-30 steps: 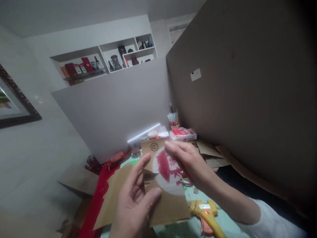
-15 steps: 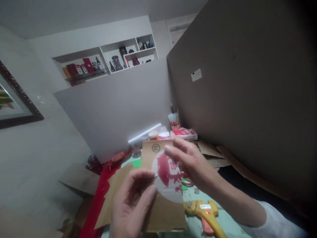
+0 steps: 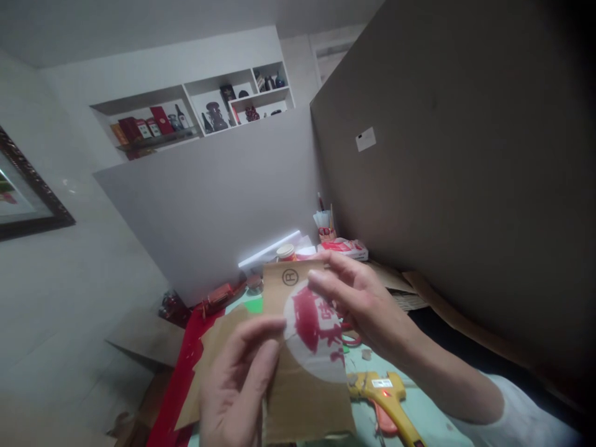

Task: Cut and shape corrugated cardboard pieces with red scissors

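Note:
A brown cardboard piece (image 3: 305,406) stands tilted up in front of me, an R in a circle printed near its top. On its face lies a round white paper (image 3: 298,360) with red print, reaching the right edge. My right hand (image 3: 349,285) pinches the cardboard's upper right edge, thumb in front over the paper, other fingers partly hidden behind. My left hand (image 3: 242,379) is at the left side, index fingertip at the paper's left edge and thumb apart below it. Whether its hidden fingers touch the cardboard does not show.
A yellow glue gun (image 3: 386,397) lies on the pale green table right of the cardboard. Red-handled scissors (image 3: 351,337) are partly hidden behind it. A jar (image 3: 285,252), a pen holder (image 3: 326,233) and a red-white packet (image 3: 344,248) stand behind. More cardboard (image 3: 209,354) lies left.
My left thumb has drawn back leftward from the round paper's edge, away from the index finger. The right hand keeps its grip. The view has shifted slightly.

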{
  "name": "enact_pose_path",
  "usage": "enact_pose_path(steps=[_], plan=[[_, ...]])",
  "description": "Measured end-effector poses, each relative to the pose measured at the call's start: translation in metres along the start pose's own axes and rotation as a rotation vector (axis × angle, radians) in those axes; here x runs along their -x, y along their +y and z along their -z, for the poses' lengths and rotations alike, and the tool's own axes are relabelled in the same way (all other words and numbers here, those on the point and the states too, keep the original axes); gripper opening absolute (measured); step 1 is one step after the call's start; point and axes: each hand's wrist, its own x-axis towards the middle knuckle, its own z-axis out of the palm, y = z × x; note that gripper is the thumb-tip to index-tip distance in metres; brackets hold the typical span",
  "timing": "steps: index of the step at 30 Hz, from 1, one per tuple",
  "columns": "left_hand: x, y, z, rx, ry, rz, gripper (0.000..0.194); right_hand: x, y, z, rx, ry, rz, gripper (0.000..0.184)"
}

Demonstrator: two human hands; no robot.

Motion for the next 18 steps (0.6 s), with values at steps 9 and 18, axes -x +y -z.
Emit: enact_pose_path(steps=[9,18], plan=[[-0.006,0.001,0.006,0.193,-0.098,0.193,0.057,0.001,0.001,0.001,-0.021,0.011,-0.008,0.019],[-0.003,-0.002,0.011,0.144,-0.207,0.153,0.023,0.004,0.000,-0.001,0.031,0.002,-0.005,0.014]])
